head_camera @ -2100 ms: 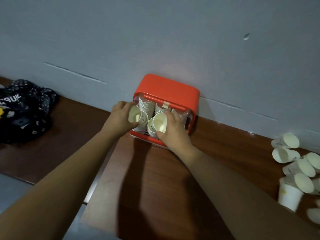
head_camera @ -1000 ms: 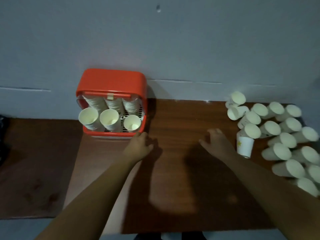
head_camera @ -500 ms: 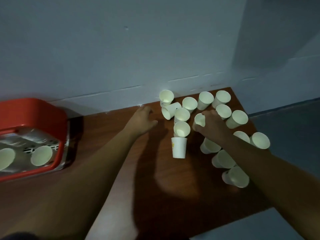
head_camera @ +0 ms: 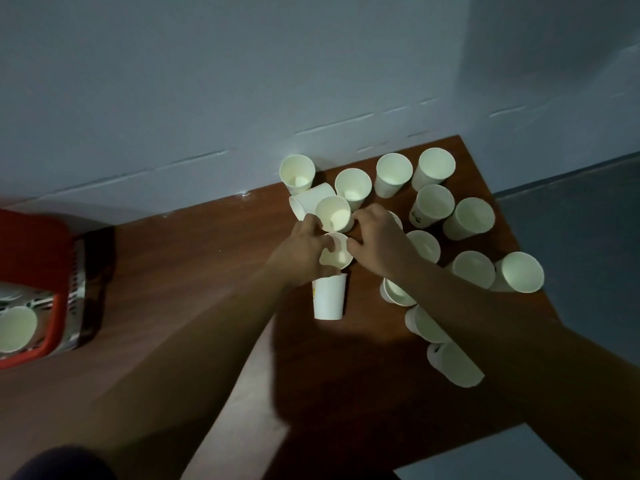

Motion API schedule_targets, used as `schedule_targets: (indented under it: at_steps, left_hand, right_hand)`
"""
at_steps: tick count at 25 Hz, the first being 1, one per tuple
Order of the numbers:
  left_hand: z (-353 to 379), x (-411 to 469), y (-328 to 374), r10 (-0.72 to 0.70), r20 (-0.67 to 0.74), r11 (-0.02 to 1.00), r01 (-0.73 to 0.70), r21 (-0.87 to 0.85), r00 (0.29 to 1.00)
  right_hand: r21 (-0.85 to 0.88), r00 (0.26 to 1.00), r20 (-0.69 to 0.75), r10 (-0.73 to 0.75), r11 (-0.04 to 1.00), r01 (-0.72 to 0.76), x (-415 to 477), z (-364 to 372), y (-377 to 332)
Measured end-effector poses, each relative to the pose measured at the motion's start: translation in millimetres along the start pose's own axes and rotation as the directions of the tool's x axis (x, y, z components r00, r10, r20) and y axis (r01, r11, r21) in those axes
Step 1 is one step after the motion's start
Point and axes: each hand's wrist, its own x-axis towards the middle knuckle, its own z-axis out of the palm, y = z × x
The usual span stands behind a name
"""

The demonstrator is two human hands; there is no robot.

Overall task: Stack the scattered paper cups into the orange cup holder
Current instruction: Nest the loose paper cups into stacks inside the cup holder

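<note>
Both hands meet over a pile of white paper cups on the right part of the brown table (head_camera: 214,271). My left hand (head_camera: 304,251) grips one paper cup (head_camera: 337,258) whose mouth faces me, thumb over its rim. My right hand (head_camera: 377,244) closes on the same cup's right side. Just below it another cup (head_camera: 329,299) stands upside down. A lying cup (head_camera: 333,213) touches the hands from behind. The orange cup holder (head_camera: 31,244) sits at the left edge, a stacked cup (head_camera: 15,329) showing in its front.
Several loose cups lie on their sides around and under my right forearm, out to the table's right edge (head_camera: 519,258). A grey wall (head_camera: 242,81) runs close behind the table. Grey floor (head_camera: 588,237) lies past the right edge.
Both hands left the holder and crossed right to the cup pile. In the last half second they closed together on one cup above the upside-down one.
</note>
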Motion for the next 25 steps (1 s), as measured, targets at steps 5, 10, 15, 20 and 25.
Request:
schedule_targets:
  at_steps: [5,10,15,20,25]
  left_hand:
    - [-5,-27,-9,0.044,-0.079,0.997,-0.049,-0.056,0.996]
    - [-27,-65,-38,-0.156,-0.252,0.985,0.130,-0.117,0.955]
    - [-42,-96,-58,-0.584,-0.288,0.753,0.374,-0.542,0.759]
    - [-59,-144,-76,-0.743,-0.185,0.491,0.336,-0.804,0.643]
    - [-82,-223,-114,-0.717,-0.234,0.509,0.265,-0.819,0.657]
  right_hand:
    - [-0.042,0.998,-0.008,-0.069,0.997,0.069,21,10,-2]
    - [-0.223,0.998,-0.002,-0.067,0.973,0.065,29,24,-16]
    - [-0.015,0.984,-0.091,-0.153,0.988,0.152,25,11,-46]
    - [0.320,0.998,0.056,-0.039,0.947,0.019,24,-3,-105]
    - [0.317,0.988,0.147,-0.041,0.948,-0.008,-1,13,-188]
